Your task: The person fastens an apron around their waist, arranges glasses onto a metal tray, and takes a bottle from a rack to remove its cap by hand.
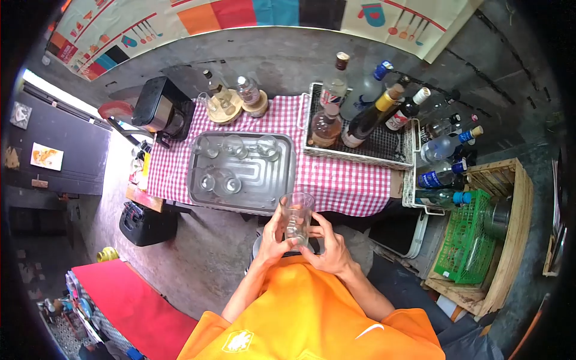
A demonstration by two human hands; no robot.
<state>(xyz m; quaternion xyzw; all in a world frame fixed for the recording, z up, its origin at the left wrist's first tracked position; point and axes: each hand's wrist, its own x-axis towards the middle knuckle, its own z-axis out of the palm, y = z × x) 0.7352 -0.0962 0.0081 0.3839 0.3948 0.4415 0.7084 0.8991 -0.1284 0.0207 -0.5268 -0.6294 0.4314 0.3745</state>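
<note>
A clear drinking glass (297,217) is held upright between both hands, close to the orange shirt and just beyond the table's front edge. My left hand (275,238) wraps its fingers round the left side of the glass. On the other side, my right hand (329,245) grips it with thumb and fingers. Ahead and to the left, a grey tray (264,180) lies on the red-checked tablecloth (345,186). Several clear glasses, one of them a stemmed-looking glass (228,183), stand in the tray's left and back parts.
A white wire basket (360,157) with several bottles stands at the back right. Behind the tray are a black coffee maker (159,111) and wooden stands with bottles. A green crate (463,240) sits at right, a red-topped surface (129,306) at lower left.
</note>
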